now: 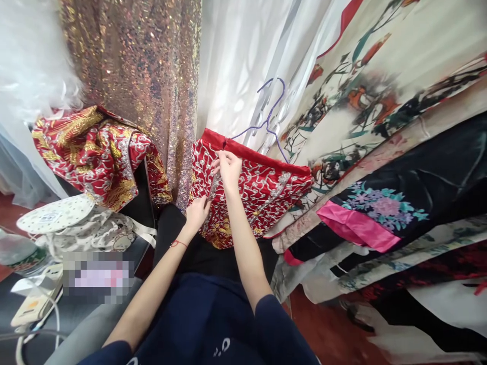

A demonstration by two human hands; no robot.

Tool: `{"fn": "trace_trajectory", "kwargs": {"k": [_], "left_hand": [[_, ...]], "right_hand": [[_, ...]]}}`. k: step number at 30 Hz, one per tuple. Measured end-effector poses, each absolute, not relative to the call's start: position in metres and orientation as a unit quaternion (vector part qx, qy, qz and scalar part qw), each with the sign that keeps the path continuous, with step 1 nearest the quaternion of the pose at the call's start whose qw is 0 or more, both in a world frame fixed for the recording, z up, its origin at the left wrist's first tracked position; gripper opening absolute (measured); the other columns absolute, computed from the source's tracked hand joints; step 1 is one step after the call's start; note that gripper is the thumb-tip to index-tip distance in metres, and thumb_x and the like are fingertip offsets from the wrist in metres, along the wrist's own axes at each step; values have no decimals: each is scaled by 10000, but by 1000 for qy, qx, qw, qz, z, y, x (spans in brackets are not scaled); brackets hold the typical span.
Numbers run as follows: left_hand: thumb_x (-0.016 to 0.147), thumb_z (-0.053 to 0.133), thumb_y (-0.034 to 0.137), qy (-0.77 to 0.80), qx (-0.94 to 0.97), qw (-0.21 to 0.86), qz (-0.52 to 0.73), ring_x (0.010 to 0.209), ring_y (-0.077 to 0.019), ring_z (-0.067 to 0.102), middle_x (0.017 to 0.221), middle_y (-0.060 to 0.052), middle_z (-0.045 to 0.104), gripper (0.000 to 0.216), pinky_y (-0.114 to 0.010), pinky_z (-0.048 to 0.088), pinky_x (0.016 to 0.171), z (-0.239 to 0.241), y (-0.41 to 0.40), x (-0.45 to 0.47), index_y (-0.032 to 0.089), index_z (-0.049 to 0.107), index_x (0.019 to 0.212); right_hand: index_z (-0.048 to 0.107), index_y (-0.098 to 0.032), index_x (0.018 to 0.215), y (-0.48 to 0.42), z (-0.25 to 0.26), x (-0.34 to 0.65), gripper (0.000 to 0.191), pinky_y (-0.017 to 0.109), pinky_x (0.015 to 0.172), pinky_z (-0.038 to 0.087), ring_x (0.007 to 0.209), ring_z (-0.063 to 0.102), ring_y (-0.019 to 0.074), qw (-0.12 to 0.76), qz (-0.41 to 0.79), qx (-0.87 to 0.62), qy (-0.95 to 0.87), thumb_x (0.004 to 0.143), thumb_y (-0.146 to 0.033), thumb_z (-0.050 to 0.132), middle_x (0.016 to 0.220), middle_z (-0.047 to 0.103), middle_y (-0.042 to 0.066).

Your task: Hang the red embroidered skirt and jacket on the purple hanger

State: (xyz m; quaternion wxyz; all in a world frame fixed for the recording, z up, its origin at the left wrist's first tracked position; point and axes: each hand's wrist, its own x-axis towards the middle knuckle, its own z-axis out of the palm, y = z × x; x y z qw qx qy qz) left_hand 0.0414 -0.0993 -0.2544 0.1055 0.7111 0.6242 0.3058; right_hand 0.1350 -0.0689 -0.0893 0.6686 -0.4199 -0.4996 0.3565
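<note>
Under both hands (230,171), red garment (262,190).

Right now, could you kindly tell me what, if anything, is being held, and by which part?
A red patterned garment: the right hand appears to pinch it just below its plain red band, the left hand lower down.

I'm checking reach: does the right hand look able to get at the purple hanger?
Probably yes: the purple hanger rises uncovered above the red garment, near the right hand.

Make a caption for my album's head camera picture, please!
Left hand and right hand pinch a silver-swirled red garment, a purple hanger at its top.
</note>
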Motion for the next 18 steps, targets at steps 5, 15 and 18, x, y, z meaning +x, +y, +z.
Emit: {"fn": "trace_trajectory", "kwargs": {"k": [5,15,18], "left_hand": [[990,514,367,624,708,114,311,876,-253,677,913,-86,711,172,-303,440,686,-240,-89,39,227,570,909],[908,617,381,448,688,15,571,1158,-253,601,1250,-127,635,346,-412,479,1030,-119,-30,18,199,577,1199],[843,746,411,387,700,47,599,1366,-272,465,1365,-110,595,410,-465,339,1199,-75,-12,19,228,613,1185]], "right_hand": [[643,-178,854,-60,-89,148,184,190,458,419,369,547,69,625,375,-437,-526,953,-328,605,524,618,-84],[692,-226,909,-123,-84,278,276,376,814,553,807,679,199,598,-144,-483,-623,990,-382,479,836,705,53],[697,-224,1077,-133,-68,341,275,489,976,509,1088,640,287,525,-245,-491,-651,939,-420,561,1089,694,125]]}}
